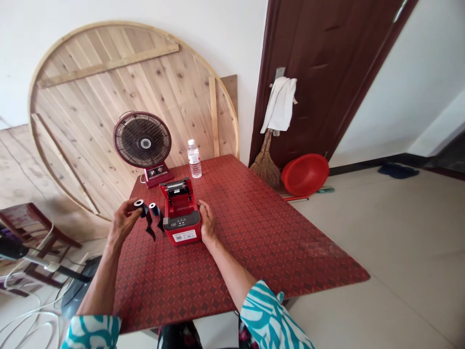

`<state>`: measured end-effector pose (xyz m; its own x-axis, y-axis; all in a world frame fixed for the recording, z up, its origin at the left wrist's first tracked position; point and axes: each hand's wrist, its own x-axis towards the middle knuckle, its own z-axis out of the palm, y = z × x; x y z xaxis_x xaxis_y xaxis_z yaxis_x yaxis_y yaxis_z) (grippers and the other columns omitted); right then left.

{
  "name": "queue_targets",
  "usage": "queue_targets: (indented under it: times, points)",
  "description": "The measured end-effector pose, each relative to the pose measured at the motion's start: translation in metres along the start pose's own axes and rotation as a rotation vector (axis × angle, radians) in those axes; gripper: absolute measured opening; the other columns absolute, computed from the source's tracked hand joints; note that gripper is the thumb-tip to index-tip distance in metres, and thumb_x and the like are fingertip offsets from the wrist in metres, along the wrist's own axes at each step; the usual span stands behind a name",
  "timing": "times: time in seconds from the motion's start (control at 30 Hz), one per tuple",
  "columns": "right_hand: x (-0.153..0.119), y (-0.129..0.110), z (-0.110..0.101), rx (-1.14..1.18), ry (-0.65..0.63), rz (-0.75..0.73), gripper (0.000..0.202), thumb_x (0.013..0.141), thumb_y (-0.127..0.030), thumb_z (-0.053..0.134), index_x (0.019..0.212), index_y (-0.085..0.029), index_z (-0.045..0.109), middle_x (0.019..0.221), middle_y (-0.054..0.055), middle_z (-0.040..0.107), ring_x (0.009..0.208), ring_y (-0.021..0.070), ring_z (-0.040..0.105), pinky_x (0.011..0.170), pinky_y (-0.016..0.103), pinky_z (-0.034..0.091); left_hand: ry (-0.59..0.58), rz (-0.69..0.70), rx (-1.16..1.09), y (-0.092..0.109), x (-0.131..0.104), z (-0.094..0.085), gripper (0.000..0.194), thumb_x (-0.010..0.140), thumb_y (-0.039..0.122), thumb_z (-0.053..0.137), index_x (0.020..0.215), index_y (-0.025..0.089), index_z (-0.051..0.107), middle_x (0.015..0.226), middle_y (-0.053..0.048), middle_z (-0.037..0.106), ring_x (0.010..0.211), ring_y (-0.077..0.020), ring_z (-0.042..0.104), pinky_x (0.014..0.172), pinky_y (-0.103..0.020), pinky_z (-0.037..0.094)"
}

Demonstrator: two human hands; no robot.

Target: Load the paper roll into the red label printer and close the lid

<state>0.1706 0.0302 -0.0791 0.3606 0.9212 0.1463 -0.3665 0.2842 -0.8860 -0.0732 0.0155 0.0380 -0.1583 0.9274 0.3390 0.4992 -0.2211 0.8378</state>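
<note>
A red and black receipt printer (182, 218) stands on the table with its lid raised, showing a hollow red compartment. My right hand (208, 222) lies along the printer's right side, touching it, fingers stretched forward and slightly bent. To the printer's left, my left hand (124, 220) pinches a small black paper roll (144, 210) with a pale core, a loose dark strip hanging from it. Close beside it, left of the printer, is a second black roll (154, 209), its dark tail also loose. Whether my left fingers touch this second roll, I cannot tell.
The red patterned table (254, 232) also bears a dark red fan (143, 140) and a water bottle (194, 160) behind the printer. A large round wooden board (109, 82) leans on the wall. A chair (47, 232) stands left; a red basin (305, 174) and broom (267, 165) are near the door.
</note>
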Motion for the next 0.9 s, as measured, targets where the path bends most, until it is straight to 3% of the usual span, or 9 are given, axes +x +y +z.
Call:
queue_targets:
  times: [0.07,0.13,0.23,0.33,0.47,0.6,0.7,0.8,0.9]
  points:
    - [0.001,0.003,-0.001,0.004,0.010,-0.007,0.045,0.083,-0.055,0.053,0.112,-0.023,0.066,0.119,0.006,0.070,0.112,0.0234,0.061,0.099,0.038,0.044,0.032,-0.074,-0.092,-0.030,-0.006,-0.001,0.056,0.059,0.048,0.074,0.102,0.014,0.062,0.087,-0.007,0.073,0.079,-0.0226,0.070,0.077,-0.036,0.055]
    - [0.003,0.004,-0.001,0.001,0.016,-0.005,0.047,0.082,-0.056,0.054,0.112,-0.022,0.066,0.119,0.006,0.070,0.112,0.0237,0.060,0.098,0.038,0.044,-0.008,-0.134,-0.093,-0.054,-0.013,0.004,0.054,0.056,0.049,0.076,0.095,0.015,0.061,0.081,-0.006,0.073,0.077,-0.0235,0.070,0.076,-0.038,0.056]
    - [0.003,0.006,-0.002,0.000,0.009,0.005,0.048,0.082,-0.056,0.053,0.113,-0.021,0.066,0.120,0.007,0.069,0.112,0.0236,0.061,0.097,0.038,0.044,-0.042,-0.146,-0.044,-0.070,-0.020,0.010,0.053,0.058,0.052,0.075,0.095,0.016,0.061,0.087,-0.007,0.074,0.081,-0.0247,0.071,0.077,-0.038,0.057]
    - [0.003,0.006,-0.002,-0.001,0.010,0.011,0.048,0.082,-0.055,0.053,0.113,-0.021,0.066,0.120,0.007,0.069,0.112,0.0236,0.061,0.097,0.038,0.044,-0.049,-0.096,0.034,-0.068,-0.013,0.009,0.052,0.069,0.052,0.069,0.106,0.016,0.062,0.107,-0.012,0.073,0.099,-0.0267,0.069,0.084,-0.038,0.056]
    - [0.002,0.005,-0.003,-0.022,0.024,0.009,0.048,0.082,-0.055,0.054,0.113,-0.021,0.066,0.122,0.007,0.068,0.115,0.0241,0.059,0.100,0.039,0.042,-0.088,-0.082,0.154,-0.060,0.018,0.014,0.053,0.078,0.043,0.062,0.121,0.013,0.058,0.124,-0.017,0.067,0.113,-0.0271,0.064,0.087,-0.035,0.053]
    - [0.001,0.000,-0.002,-0.015,0.016,0.015,0.047,0.081,-0.056,0.054,0.112,-0.022,0.066,0.118,0.006,0.070,0.111,0.0241,0.061,0.098,0.038,0.044,-0.242,-0.143,0.466,-0.054,0.050,0.030,0.034,0.071,0.025,0.064,0.103,0.015,0.065,0.105,-0.011,0.074,0.104,-0.0246,0.067,0.080,-0.028,0.050]
    - [-0.001,-0.004,-0.001,-0.028,0.018,0.005,0.043,0.082,-0.054,0.054,0.109,-0.023,0.067,0.116,0.005,0.071,0.111,0.0231,0.061,0.100,0.037,0.043,-0.297,-0.136,0.537,-0.049,0.060,0.037,0.016,0.068,0.022,0.065,0.083,0.018,0.066,0.081,-0.003,0.074,0.088,-0.0220,0.069,0.072,-0.025,0.048]
    - [0.000,-0.004,0.000,-0.040,0.009,-0.003,0.041,0.084,-0.052,0.053,0.109,-0.024,0.067,0.118,0.004,0.070,0.113,0.0226,0.060,0.102,0.037,0.041,-0.299,-0.112,0.483,-0.041,0.056,0.035,0.012,0.067,0.027,0.066,0.076,0.019,0.064,0.070,-0.001,0.071,0.079,-0.0210,0.068,0.069,-0.026,0.048]
    - [0.001,-0.002,0.000,-0.032,0.010,0.009,0.041,0.084,-0.053,0.053,0.110,-0.025,0.067,0.118,0.004,0.070,0.113,0.0228,0.060,0.102,0.037,0.041,-0.250,-0.057,0.160,-0.027,0.046,0.026,0.032,0.065,0.041,0.070,0.086,0.017,0.067,0.079,-0.003,0.073,0.082,-0.0220,0.068,0.077,-0.030,0.051]
